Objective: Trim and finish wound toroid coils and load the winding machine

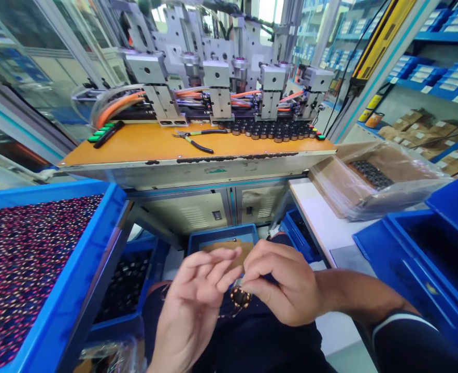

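Observation:
In front of my lap, my right hand [281, 282] is closed in a pinch on a small round motor part with copper-coloured windings around a dark centre [241, 297]. Its upper edge is hidden by my fingers. My left hand [200, 292] is palm up beside it, fingers loosely stretched and apart. Those fingertips come close to the part; whether they touch it I cannot tell. Thin wire-like strands seem to trail below the part, too blurred to be sure.
Pliers [198, 140] and rows of black round parts [275, 130] lie on the orange bench [136, 146] under a machine. A blue bin [112, 207] of small wired parts stands left. Another blue tray [223, 233] sits below. At right is a plastic-lined carton [338, 186].

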`<state>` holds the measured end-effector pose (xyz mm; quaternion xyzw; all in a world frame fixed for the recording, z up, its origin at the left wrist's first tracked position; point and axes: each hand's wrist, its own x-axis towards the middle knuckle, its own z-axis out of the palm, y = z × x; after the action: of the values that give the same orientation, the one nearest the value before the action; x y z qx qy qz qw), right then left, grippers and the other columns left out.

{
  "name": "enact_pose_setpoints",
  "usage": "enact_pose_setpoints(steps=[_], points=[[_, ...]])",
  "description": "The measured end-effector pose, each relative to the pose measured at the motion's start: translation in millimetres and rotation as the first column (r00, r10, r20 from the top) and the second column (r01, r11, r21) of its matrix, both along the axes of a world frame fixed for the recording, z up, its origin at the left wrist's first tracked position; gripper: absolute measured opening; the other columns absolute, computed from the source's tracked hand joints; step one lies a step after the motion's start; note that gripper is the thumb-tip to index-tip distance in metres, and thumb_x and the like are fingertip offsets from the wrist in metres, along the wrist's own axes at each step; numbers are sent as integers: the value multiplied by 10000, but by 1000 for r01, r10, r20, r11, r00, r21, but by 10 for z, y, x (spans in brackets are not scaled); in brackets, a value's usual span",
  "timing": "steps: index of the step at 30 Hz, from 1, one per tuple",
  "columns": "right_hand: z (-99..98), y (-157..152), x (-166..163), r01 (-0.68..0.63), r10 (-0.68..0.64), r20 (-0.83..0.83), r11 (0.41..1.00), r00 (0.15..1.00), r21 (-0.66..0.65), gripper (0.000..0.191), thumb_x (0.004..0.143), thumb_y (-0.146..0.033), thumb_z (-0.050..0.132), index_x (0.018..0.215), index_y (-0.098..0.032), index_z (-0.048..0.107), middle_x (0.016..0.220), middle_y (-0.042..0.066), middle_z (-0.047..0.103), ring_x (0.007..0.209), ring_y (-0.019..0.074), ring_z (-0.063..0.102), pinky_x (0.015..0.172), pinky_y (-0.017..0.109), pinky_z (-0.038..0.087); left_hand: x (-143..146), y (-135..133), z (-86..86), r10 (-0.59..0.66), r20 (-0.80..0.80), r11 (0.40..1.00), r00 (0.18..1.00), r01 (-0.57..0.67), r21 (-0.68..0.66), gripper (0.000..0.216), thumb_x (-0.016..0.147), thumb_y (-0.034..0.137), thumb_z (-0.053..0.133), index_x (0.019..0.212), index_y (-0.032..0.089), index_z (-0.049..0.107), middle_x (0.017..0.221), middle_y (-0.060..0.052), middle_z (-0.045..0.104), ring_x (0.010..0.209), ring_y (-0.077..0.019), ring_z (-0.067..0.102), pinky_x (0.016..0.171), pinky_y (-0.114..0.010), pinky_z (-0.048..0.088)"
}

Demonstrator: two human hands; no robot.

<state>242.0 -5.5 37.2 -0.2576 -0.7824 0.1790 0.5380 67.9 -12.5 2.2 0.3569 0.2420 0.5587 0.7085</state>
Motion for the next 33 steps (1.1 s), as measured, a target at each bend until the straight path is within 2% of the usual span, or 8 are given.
enact_pose_setpoints(steps=[5,12,20,24,26,28,30,33], points=[[-1,11,31,-18,15,32,997,999,72,138,1004,-204,519,897,-157,592,755,38,658,707,102,619,659,210,536,-3,-48,-30,-425,-45,904,904,423,-58,452,904,597,569,928,156,668,721,-78,681,780,-237,706,658,-308,529],[52,-13,-2,41,-42,25,998,999,47,84,967,-140,558,899,-147,605,734,23,654,707,98,611,690,213,528,-54,-119,-67,-70,-154,991,986,86,101,53,943,234,624,990,257,631,961,-18,705,756,-132,685,681,-257,567],[36,-62,-91,81,-81,-39,997,996,-10,63,924,-121,606,863,-131,620,755,38,646,692,103,591,653,227,508,-54,-124,39,273,-203,938,940,-214,272,257,773,115,797,822,229,572,959,31,698,834,-111,727,767,-201,603],[39,-105,-125,65,-102,-133,965,986,-256,95,899,-144,632,804,-138,635,738,19,626,684,93,579,623,209,491,-26,-113,59,377,-183,892,908,-302,337,285,754,65,792,908,257,649,927,30,694,864,-138,746,814,-254,626],[56,-115,-128,-50,-58,-203,870,977,-490,145,886,-202,655,759,-135,630,707,2,605,638,77,543,578,195,460,-36,-98,32,415,-204,870,887,-321,374,292,746,45,785,927,254,691,946,15,686,886,-153,752,807,-253,630],[72,-111,-124,-221,12,-292,681,956,-698,223,857,-299,701,736,-128,624,668,-14,585,589,60,501,541,184,424,-61,-80,-12,428,-237,861,872,-313,402,276,746,46,782,928,245,726,968,-3,680,913,-185,759,805,-273,637],[78,-94,-119,-344,44,-372,488,927,-802,318,794,-394,766,724,-122,618,632,-29,571,558,48,481,527,178,410,-88,-62,-54,416,-249,864,875,-295,409,256,744,56,787,914,243,746,991,-15,678,936,-217,763,830,-325,642],[55,-56,-114,-387,26,-405,353,914,-851,402,695,-446,844,702,-118,611,598,-40,565,539,41,488,515,169,403,-111,-37,-91,362,-224,886,905,-260,383,250,746,68,796,901,260,752,1058,-16,702,937,-211,766,862,-356,638]])
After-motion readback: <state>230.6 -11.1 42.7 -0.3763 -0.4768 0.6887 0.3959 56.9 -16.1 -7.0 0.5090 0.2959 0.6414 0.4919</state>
